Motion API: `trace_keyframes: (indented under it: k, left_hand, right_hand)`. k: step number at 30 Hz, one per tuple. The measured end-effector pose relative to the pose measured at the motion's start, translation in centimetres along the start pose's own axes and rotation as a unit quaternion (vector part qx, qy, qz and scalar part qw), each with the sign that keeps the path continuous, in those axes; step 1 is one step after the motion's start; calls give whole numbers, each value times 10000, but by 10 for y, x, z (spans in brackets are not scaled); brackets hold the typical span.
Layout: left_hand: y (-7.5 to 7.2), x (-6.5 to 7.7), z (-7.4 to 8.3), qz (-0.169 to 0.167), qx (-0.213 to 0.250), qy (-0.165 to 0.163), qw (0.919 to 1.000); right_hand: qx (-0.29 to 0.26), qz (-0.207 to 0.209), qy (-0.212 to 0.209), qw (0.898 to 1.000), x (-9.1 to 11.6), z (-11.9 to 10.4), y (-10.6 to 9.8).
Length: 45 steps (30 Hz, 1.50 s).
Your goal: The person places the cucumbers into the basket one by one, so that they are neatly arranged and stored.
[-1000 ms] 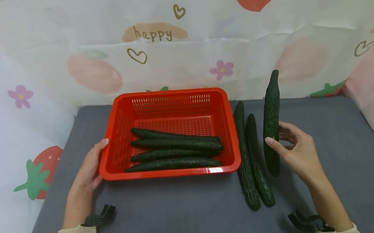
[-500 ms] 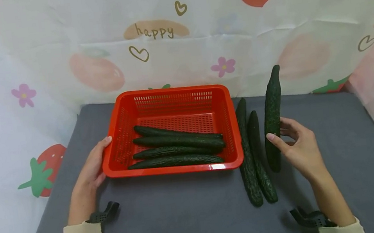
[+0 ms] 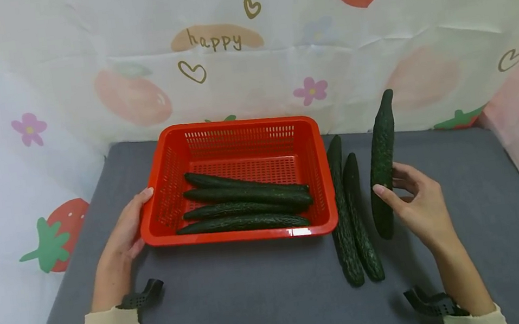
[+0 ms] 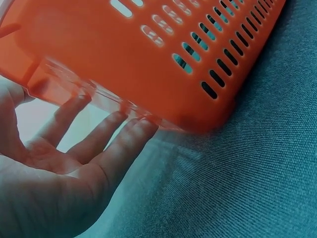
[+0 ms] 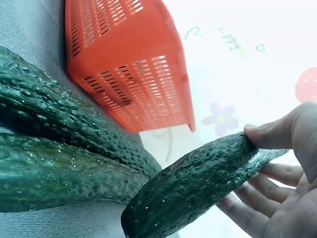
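Little has changed over the last second: your right hand (image 3: 420, 206), pinching a dark-green cucumber (image 3: 382, 162) between thumb and fingers, has drifted slightly right, away from the two cucumbers (image 3: 345, 227) lying on the grey bench (image 3: 257, 293) just right of the red plastic basket (image 3: 230, 236). The count stands as it was (four cucumbers (image 3: 249, 195) inside, two outside, one in your grip), so the work seems not to have advanced. Your left hand (image 3: 123, 232) holds the basket's left rim. Only the head view shows all that lies inside; the left wrist view gives what it hides, your fingertips reaching under that rim. The right wrist view brings out the knobbly skin of the held cucumber and the basket's slotted outer wall.
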State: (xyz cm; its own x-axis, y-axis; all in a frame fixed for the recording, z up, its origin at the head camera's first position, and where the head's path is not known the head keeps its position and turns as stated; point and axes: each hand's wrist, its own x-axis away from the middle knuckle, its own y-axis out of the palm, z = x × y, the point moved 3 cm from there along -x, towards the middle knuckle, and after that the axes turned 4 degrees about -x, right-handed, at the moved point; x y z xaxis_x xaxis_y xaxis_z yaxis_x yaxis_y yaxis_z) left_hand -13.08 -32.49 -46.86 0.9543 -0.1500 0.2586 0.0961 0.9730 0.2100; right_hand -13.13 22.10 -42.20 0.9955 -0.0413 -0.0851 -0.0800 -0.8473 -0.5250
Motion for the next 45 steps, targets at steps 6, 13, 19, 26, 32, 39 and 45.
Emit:
trace_keyframes:
  k: [6,13,19,26,32,39,45]
  left_hand:
    - [3,-4,2,-38,7,44,10000]
    - [5,-7,2,-67,-5,69,10000]
    - [3,-5,1,-73,127,86,9999]
    - [2,-2,0,-53,139,56,9999]
    - [4,-5,-1,60,-37,-82,9999]
    - [3,-6,1,-71,75,-28,9999]
    - [0,-2,-2,203,83,-195,9996]
  right_hand:
    - [40,185,-78,9998,-1,0,-5]
    - [56,234,-204,9995,0,-1,-8]
    - [43,262,-384,9989,3,-3,-9]
    - [105,247,-362,9990,-1,-6,-10]
    - [25,138,-402,9991,-2,-5,-9]
    - [-15,173,-503,9986,-2,-5,-7]
    - [-120,5,-509,9986,-3,-5,2]
